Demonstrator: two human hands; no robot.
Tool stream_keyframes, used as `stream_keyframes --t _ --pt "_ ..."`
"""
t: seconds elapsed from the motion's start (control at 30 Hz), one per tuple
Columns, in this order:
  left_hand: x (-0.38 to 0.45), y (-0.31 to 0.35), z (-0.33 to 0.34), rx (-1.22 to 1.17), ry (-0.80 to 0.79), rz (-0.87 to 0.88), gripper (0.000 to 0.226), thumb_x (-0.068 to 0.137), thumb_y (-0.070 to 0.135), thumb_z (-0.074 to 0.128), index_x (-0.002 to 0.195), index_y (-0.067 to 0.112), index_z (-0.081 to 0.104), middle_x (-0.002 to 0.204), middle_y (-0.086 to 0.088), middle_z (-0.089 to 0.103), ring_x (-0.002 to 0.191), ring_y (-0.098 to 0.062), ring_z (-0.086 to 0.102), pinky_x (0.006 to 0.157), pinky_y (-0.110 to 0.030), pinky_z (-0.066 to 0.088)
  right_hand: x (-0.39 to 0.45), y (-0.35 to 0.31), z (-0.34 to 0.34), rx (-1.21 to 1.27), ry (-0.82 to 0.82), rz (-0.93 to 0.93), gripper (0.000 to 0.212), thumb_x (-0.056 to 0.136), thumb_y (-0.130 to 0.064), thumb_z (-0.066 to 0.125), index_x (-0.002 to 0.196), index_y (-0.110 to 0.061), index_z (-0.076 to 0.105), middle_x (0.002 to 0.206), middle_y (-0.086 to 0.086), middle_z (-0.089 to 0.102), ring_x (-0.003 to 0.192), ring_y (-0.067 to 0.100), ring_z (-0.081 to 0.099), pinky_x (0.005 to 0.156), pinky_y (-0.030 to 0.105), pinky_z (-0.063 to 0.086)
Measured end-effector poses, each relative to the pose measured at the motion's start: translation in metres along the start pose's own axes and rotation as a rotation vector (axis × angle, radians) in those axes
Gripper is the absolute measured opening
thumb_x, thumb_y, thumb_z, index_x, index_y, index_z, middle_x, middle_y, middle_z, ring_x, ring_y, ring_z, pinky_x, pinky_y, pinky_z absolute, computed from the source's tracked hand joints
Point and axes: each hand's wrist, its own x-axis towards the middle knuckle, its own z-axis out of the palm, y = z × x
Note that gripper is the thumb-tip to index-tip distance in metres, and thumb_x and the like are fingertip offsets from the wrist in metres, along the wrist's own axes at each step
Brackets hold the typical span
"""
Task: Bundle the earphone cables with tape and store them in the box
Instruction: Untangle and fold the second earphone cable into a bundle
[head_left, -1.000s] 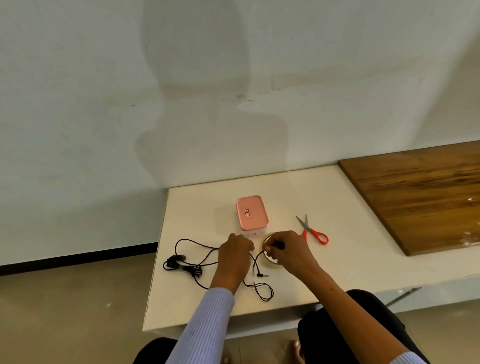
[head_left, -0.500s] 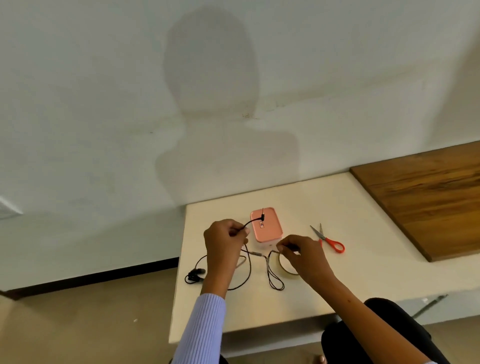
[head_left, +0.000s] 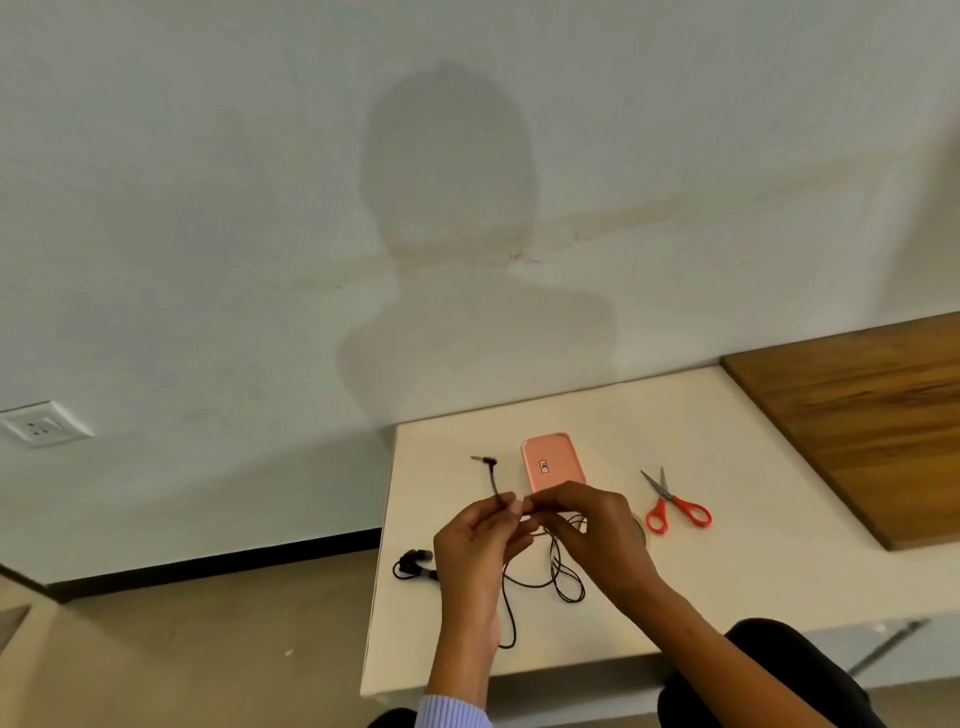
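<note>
Pinching the earphone cable (head_left: 508, 592) near its plug end, both hands meet above the middle of the table (head_left: 753, 587). The left hand (head_left: 480, 540) has its fingers closed on the cord just below the plug (head_left: 485, 460), which sticks up and away toward the far left corner. The right hand (head_left: 592, 535) has its fingertips pressed together on the same stretch right beside the left, likely so a first loop can be started between them. From the hands the cord drops in slack loops onto the table, one strand hanging past the near edge, and the earbuds (head_left: 413, 564) lie at the left edge, well apart from the hands. That free slack seems left loose so it can be drawn up as coils form.

The pink box (head_left: 553, 464) sits closed just beyond the hands toward the far edge. The tape roll (head_left: 640, 530) is mostly hidden behind the right hand, and the red scissors (head_left: 675, 506) lie just right of it, both in easy reach for binding. Coiling looks barely begun; taping and boxing remain.
</note>
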Motion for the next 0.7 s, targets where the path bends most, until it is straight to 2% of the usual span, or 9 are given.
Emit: stream_keyframes --t 0.1,0.17,0.2,0.3,0.37,0.43,0.5,0.6,0.7 --pt "0.004 -0.009 -0.007 0.099 0.176 0.072 0.048 0.077 0.004 0.073 0.121 -0.003 0.057 0.099 -0.015 0.071 0.081 -0.023 0.071 0.070 -0.025 0.058 0.004 0.007 0.001 -0.089 -0.001 -0.089 0.021 0.080 -0.003 0.069 0.095 -0.016 0.075 0.088 -0.004 0.069 0.083 -0.006 0.057 0.076 0.001 0.042" --pt "0.008 -0.014 -0.012 0.342 0.220 0.162 0.075 0.072 0.012 0.079 0.137 0.003 0.043 0.122 -0.008 0.061 0.096 -0.019 0.064 0.075 -0.021 0.052 0.006 0.013 -0.002 -0.119 -0.014 -0.123 0.022 0.079 -0.001 0.069 0.095 -0.016 0.075 0.089 -0.001 0.068 0.082 0.000 0.059 0.077 0.002 0.043" --pt "0.009 -0.016 -0.014 0.456 0.201 0.215 0.080 0.070 0.015 0.080 0.140 0.008 0.041 0.129 -0.004 0.055 0.103 -0.016 0.060 0.078 -0.020 0.049 0.008 0.015 -0.004 -0.123 -0.018 -0.132 0.023 0.079 -0.001 0.069 0.095 -0.016 0.076 0.089 -0.001 0.068 0.082 0.001 0.059 0.077 0.003 0.044" --pt "0.009 -0.019 -0.014 0.634 -0.007 0.297 0.068 0.070 0.027 0.080 0.131 0.016 0.052 0.126 0.010 0.052 0.116 -0.006 0.049 0.094 -0.017 0.041 0.011 0.018 -0.009 -0.100 -0.053 -0.140 0.024 0.079 0.001 0.069 0.094 -0.016 0.076 0.090 -0.001 0.068 0.082 -0.004 0.058 0.077 0.006 0.045" --pt "0.010 -0.022 -0.011 0.691 -0.147 0.298 0.050 0.074 0.030 0.076 0.120 0.019 0.062 0.114 0.017 0.058 0.106 0.007 0.051 0.087 -0.002 0.035 0.011 0.019 -0.010 -0.095 -0.092 -0.142 0.025 0.078 0.003 0.068 0.094 -0.015 0.076 0.090 -0.001 0.067 0.086 -0.010 0.058 0.076 0.006 0.046" --pt "0.012 -0.025 -0.008 0.704 -0.212 0.317 0.026 0.081 0.029 0.070 0.106 0.020 0.071 0.096 0.020 0.066 0.090 0.013 0.059 0.078 -0.001 0.039 0.011 0.020 -0.010 -0.090 -0.106 -0.135 0.025 0.079 0.003 0.067 0.093 -0.015 0.076 0.090 -0.002 0.067 0.088 -0.013 0.057 0.076 0.005 0.045" --pt "0.014 -0.025 -0.007 0.670 -0.241 0.307 0.014 0.087 0.026 0.064 0.092 0.019 0.075 0.084 0.013 0.073 0.085 0.005 0.066 0.079 -0.012 0.047 0.011 0.020 -0.009 -0.081 -0.090 -0.123 0.022 0.080 0.002 0.067 0.092 -0.014 0.076 0.089 -0.003 0.068 0.087 -0.014 0.057 0.077 0.005 0.045" --pt "0.012 -0.021 -0.006 0.518 -0.308 0.184 0.023 0.093 0.022 0.053 0.089 0.012 0.074 0.081 -0.002 0.076 0.081 -0.011 0.072 0.078 -0.018 0.051 0.013 0.020 -0.005 -0.080 -0.097 -0.085 0.019 0.083 -0.001 0.064 0.091 -0.017 0.073 0.088 -0.009 0.067 0.087 -0.013 0.058 0.077 0.006 0.046" --pt "0.009 -0.012 -0.005 0.361 -0.339 0.066 0.033 0.097 0.023 0.046 0.091 0.004 0.072 0.080 -0.009 0.075 0.076 -0.022 0.072 0.068 -0.019 0.053 0.015 0.018 0.001 -0.083 -0.155 0.005 0.015 0.089 -0.006 0.057 0.092 -0.019 0.064 0.086 -0.012 0.066 0.087 -0.001 0.062 0.078 0.014 0.049"
